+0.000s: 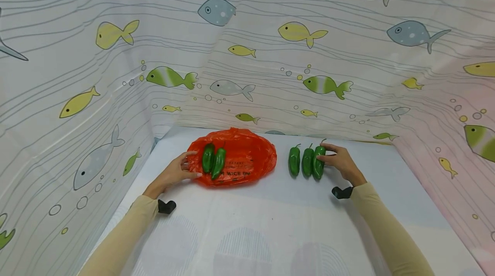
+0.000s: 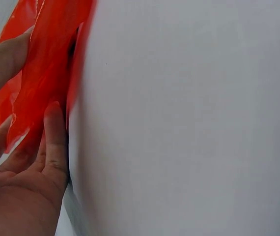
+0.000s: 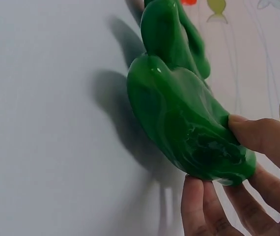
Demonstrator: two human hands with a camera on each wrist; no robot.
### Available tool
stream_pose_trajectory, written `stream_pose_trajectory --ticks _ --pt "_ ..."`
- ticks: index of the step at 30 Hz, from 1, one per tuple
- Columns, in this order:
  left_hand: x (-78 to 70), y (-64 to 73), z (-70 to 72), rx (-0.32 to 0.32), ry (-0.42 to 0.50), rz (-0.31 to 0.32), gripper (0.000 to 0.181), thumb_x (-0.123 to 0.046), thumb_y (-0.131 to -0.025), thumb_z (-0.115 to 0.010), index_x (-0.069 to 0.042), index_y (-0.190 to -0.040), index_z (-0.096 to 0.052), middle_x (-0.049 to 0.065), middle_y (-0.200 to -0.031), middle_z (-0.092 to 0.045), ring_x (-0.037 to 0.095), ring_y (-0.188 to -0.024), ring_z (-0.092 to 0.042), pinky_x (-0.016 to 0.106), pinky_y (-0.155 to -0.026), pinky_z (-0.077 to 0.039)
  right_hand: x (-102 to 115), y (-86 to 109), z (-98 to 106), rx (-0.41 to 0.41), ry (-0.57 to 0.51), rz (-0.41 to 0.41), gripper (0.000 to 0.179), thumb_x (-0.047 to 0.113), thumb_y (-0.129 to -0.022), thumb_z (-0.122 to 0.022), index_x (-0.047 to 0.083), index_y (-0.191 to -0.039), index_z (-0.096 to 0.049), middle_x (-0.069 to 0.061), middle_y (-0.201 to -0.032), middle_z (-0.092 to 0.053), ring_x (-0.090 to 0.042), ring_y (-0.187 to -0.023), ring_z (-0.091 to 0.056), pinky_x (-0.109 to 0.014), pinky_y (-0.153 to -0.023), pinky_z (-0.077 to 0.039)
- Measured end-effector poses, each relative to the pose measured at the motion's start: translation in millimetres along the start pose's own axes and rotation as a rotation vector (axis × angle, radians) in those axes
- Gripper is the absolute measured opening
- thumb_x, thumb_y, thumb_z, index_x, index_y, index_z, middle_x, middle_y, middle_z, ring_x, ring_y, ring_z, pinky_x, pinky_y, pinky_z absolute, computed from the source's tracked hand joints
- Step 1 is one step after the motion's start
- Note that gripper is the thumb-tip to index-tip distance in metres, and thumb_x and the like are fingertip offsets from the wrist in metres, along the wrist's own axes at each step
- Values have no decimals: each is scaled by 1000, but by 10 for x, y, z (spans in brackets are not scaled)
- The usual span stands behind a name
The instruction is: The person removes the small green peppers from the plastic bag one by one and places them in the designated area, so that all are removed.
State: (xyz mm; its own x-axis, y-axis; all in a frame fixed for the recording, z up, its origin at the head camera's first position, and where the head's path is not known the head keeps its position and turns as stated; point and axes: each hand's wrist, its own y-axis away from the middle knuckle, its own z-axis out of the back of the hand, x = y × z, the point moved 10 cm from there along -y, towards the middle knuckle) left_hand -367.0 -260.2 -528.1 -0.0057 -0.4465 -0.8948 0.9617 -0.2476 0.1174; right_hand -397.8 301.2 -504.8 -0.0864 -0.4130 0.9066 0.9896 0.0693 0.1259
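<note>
Head view, right hand, half-curled; gripping pepper

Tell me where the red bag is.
In the head view, the bag lies just left of centre, touching the left hand, two peppers on it.

**Diffuse bright light overhead view; wrist views greyer, softer**

Head view: bright, fairly even. Soft shadows fall inboard of both beige sleeves on the white tabletop. Fish-print sheeting shows a pinkish cast at right. Lettering on the red plastic bag too small to read fully. Left wrist: dimmer; tabletop shaded beside the bag. Right wrist: glossy highlights on the green chili peppers; blurred-edged shadow to their left.
</note>
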Motion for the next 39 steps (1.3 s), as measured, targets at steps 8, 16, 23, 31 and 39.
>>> stream_pose_trajectory --ticks 8,16,23,31,39 --pt "-17 10 -5 7 5 -14 89 -21 -85 -87 -10 -157 -35 28 -151 -42 48 -136 -45 60 -110 -40 -87 -60 14 -5 8 -22 74 19 -93 -79 2 -155 -42 -22 -157 -41 -26 -119 -59 -34 -93 -56" --pt "13 14 11 5 11 16 91 -24 -84 -88 -13 -157 -35 25 -155 -39 48 -140 -41 60 -112 -37 -95 -68 28 -9 40 -36 71 19 -95 -76 2 -155 -42 -22 -159 -39 -39 -134 -50 -37 -98 -53" --pt "18 8 2 11 20 11 92 -24 -84 -88 -11 -157 -34 26 -156 -36 49 -140 -39 61 -112 -36 -129 -79 46 -22 60 -42 70 21 -98 -74 1 -156 -40 -23 -160 -38 -39 -132 -52 -44 -104 -50" --pt "-29 -3 9 2 29 -17 88 -17 -86 -85 -7 -157 -34 28 -148 -45 48 -134 -46 60 -108 -42 -148 -84 66 -63 109 -48 67 22 -98 -73 2 -155 -43 -21 -159 -39 -36 -125 -58 -52 -108 -45" --pt "-229 110 -22 13 46 -6 84 -8 -88 -81 -1 -156 -33 33 -148 -42 52 -135 -43 63 -109 -39 -49 -79 93 -86 164 -27 66 28 -97 -74 4 -153 -47 -24 -156 -43 -44 -137 -47 -58 -113 -37"
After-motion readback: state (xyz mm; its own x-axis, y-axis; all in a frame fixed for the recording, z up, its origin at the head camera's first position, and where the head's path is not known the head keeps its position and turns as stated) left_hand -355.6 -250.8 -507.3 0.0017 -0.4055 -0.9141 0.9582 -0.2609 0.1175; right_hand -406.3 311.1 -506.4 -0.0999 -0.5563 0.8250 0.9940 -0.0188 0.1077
